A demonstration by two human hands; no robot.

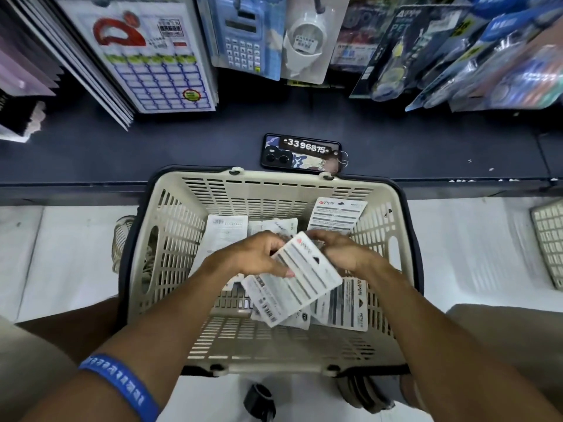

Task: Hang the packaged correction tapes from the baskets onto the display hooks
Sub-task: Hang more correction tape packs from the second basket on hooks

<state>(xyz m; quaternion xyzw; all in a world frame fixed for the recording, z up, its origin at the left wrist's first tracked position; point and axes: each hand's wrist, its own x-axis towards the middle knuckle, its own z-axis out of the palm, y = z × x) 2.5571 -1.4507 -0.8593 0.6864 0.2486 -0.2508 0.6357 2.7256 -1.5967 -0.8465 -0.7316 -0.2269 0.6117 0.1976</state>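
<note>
A stack of packaged correction tapes (292, 278), backs up, sits gripped between a person's left hand (253, 254) and right hand (341, 254), fingers curled around its edges, just above the cream basket (170, 226). More packs (338, 214) lie loose inside that basket, so most of the hanging appears still ahead. Beyond the basket, on the dark shelf (152, 147), lies a phone (301, 153) under a tag reading "3396875". Above it hang carded goods (426, 47); their print is too blurred to read.
</note>
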